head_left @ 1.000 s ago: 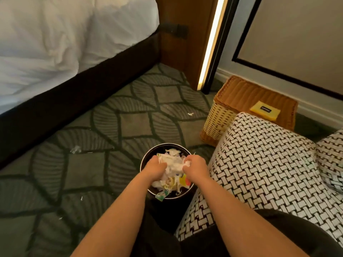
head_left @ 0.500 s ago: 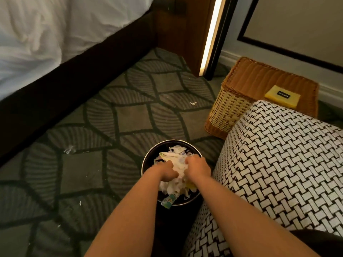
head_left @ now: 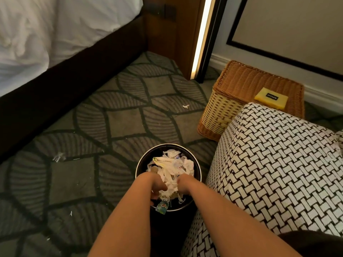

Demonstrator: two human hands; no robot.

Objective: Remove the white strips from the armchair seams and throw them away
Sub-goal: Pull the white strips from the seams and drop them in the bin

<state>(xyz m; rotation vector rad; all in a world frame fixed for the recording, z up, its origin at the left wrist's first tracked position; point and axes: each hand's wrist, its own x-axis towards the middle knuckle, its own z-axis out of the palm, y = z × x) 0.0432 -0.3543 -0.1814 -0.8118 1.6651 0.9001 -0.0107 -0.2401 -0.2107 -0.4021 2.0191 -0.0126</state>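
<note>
A round black bin (head_left: 198,165) stands on the carpet beside the armchair (head_left: 278,160), which has black-and-white woven fabric. The bin is heaped with crumpled white strips and paper (head_left: 171,164). My left hand (head_left: 155,184) and my right hand (head_left: 182,185) are both pushed down into the heap at its near side, fingers curled and buried in the paper. A small coloured wrapper (head_left: 162,207) hangs over the bin's near rim.
A wicker basket (head_left: 219,112) with a yellow pad (head_left: 271,98) on its lid stands beyond the armchair. A bed with white linen (head_left: 46,34) and a dark base runs along the left. Small white scraps (head_left: 185,106) lie on the patterned carpet.
Both hands have sunk deeper into the bin, pressing the white paper down. The view has shifted closer over the bin.
</note>
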